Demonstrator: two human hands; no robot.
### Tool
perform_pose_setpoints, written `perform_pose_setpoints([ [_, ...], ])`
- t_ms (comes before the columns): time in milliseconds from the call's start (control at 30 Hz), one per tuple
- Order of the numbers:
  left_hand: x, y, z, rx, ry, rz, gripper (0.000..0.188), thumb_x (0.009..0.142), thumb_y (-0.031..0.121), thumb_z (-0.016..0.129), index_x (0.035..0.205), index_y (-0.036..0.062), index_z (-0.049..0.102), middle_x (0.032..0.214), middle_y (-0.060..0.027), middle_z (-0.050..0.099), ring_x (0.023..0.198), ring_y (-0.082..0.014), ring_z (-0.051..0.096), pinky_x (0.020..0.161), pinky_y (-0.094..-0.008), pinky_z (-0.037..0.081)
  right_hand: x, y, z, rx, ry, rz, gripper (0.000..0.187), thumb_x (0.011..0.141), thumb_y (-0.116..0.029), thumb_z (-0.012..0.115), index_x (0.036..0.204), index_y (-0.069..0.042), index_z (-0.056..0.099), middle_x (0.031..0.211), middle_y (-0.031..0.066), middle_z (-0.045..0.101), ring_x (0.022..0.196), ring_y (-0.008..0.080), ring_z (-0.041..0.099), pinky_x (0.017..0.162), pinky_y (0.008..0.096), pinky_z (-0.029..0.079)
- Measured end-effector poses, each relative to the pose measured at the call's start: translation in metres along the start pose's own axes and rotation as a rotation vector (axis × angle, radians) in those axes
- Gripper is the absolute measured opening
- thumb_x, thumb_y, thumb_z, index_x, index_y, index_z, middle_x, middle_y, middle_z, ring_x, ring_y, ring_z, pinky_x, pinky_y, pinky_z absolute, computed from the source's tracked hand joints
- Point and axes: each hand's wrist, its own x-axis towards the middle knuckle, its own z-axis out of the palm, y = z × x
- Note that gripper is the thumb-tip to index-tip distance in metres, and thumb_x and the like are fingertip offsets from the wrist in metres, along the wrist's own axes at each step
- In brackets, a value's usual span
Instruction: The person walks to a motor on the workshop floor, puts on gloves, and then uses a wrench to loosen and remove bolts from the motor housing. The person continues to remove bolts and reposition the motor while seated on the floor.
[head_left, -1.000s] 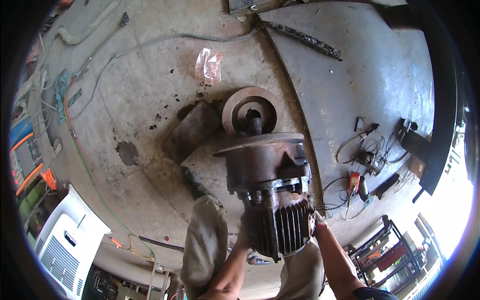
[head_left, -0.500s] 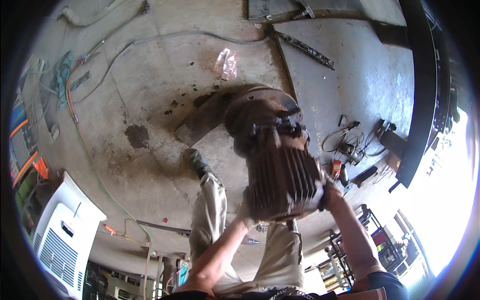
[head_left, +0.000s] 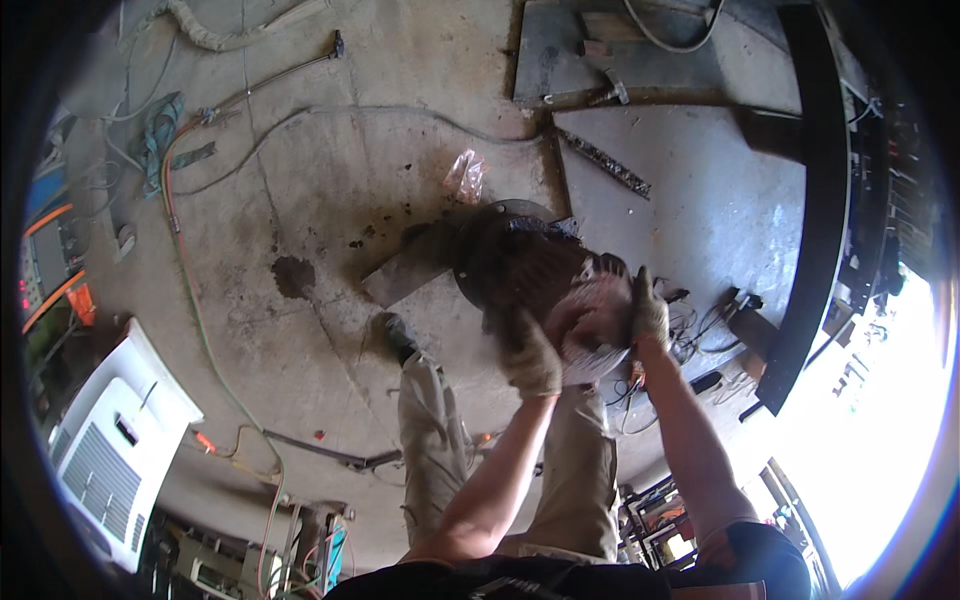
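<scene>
1. Two gloved hands flank a finned, rust-dark motor (head_left: pixel 550 270), one on each side of its near end.
2. The left hand (head_left: pixel 535 360) lies against the motor's left side, its fingers blurred and dark; I cannot tell whether they are closed around it.
3. The right hand (head_left: pixel 650 312) is up against the right side of the pale, reddish end cover (head_left: pixel 595 320), fingers pointing away from the wearer; whether it grips or merely steadies, I cannot tell.
4. The motor is ahead of the person's legs, near the left edge of a large grey metal sheet (head_left: pixel 710 215). Its round flange (head_left: pixel 500 212) is at the far end, low toward the concrete floor (head_left: pixel 330 160). Exactly what the flange bears on, and whether the body is upright or tilted, is hidden or too blurred to tell.
5. Just left of the flange lies a flat metal piece (head_left: pixel 405 275); a crumpled clear wrapper (head_left: pixel 466 177) lies beyond it on the floor.
6. A dark, rough bar (head_left: pixel 605 165) lies by the metal sheet's far left corner, well apart from the hands.
7. As for progress, I judge the handling of the motor well advanced: its flange end looks lowered. Left to do, apparently, are the final seating and the release, since both hands are at the motor and neither is clear of it.
</scene>
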Motion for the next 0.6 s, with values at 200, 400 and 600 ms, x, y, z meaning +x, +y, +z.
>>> perform_pose_setpoints([
  [200,-0.026,-0.030,-0.060,-0.344,-0.023,-0.162,0.053,0.108,0.037,0.045,0.136,-0.0054,0.060,0.140,-0.0189,0.061,0.127,-0.0291,0.059,0.109,-0.0400,0.045,-0.049,0.067,0.019,0.186,0.123,-0.054,0.048,0.104,-0.041,0.058,0.128,0.000,0.069,0.119,0.0156,0.072,0.109,0.0206,0.064,0.102,0.0342,0.046],
  [400,0.005,0.011,-0.044,-0.370,-0.001,-0.161,0.056,0.108,0.041,0.045,0.137,-0.0058,0.058,0.135,-0.0177,0.063,0.124,-0.0286,0.060,0.106,-0.0399,0.049,-0.035,0.016,0.016,0.197,-0.052,-0.150,0.057,0.105,-0.045,0.052,0.139,0.000,0.059,0.132,0.0231,0.066,0.123,0.0326,0.063,0.106,0.0383,0.045],
  [600,0.018,-0.002,-0.037,-0.246,-0.061,-0.222,0.057,0.108,0.038,0.047,0.143,-0.0069,0.052,0.144,-0.0209,0.057,0.126,-0.0311,0.059,0.109,-0.0420,0.046,-0.030,-0.018,0.011,0.205,0.008,-0.040,0.059,0.102,-0.052,0.053,0.131,-0.002,0.066,0.128,0.0230,0.068,0.122,0.0367,0.064,0.105,0.0396,0.046],
])
